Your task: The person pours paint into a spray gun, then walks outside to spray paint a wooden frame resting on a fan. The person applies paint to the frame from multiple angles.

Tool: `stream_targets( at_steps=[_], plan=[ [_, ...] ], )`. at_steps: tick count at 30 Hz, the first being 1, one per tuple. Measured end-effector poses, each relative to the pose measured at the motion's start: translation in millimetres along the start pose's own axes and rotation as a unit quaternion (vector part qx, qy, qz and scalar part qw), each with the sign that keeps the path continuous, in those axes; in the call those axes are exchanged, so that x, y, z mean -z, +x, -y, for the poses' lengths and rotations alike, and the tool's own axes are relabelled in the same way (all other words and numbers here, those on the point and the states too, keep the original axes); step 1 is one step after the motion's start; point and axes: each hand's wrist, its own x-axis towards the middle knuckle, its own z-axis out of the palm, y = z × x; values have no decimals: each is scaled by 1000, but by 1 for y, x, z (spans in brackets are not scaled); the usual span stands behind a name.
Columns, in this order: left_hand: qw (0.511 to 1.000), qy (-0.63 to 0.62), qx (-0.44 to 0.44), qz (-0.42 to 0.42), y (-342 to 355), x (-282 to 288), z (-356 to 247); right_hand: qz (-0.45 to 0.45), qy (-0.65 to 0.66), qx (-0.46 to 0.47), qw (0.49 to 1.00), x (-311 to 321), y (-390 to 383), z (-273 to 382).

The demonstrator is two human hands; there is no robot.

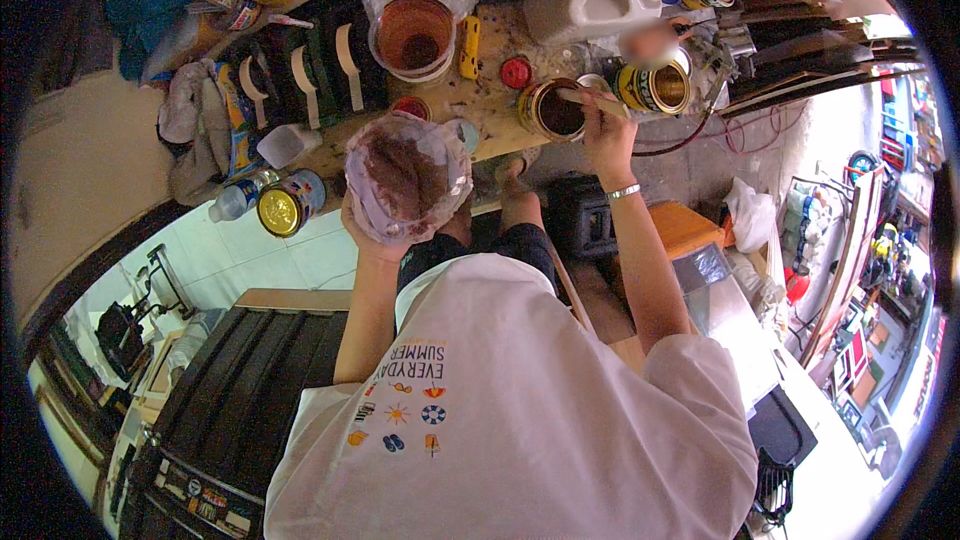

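In my left hand (368, 238) is a whitish, translucent tub (405, 175) with brown residue coating its inside and a ragged, plastic-like rim. I hold it from below at the near edge of the workbench. My right hand (608, 145) grips a pale flat stick (600, 103), which reaches over the rim of an open can (545, 112) with dark brown contents. Whether the stick's tip touches those contents, I cannot tell. Just right of this can stands another yellow-and-black can (652, 90). A small red-rimmed cup (411, 108) sits behind the tub.
The wooden workbench (490, 140) also holds a brown-stained bucket (412, 35), a white jug with a red cap (595, 5), a yellow tool (470, 47) and a red lid (516, 71). Curved pale strips (305, 88) lie left. A gold-lidded can (285, 207) is at the bench's near edge.
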Motion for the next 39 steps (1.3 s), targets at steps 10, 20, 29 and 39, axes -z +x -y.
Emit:
stream_targets(
  at_steps=[10, 20, 29, 39],
  plan=[
    [955, 264, -92, 96, 4, 36, 11, 146, -70, -90, 983, 10, -22, 34],
    [989, 138, -11, 51, 7, 56, 9, 73, -81, -48, 993, 14, -15, 4],
    [905, 413, -104, 13, 4, 36, 3, 83, -63, -134, 985, 4, -9, 25],
    [991, -85, 99, 8, 15, 68, 8, 28, -40, -72, 996, 6, -21, 36]
  ],
)
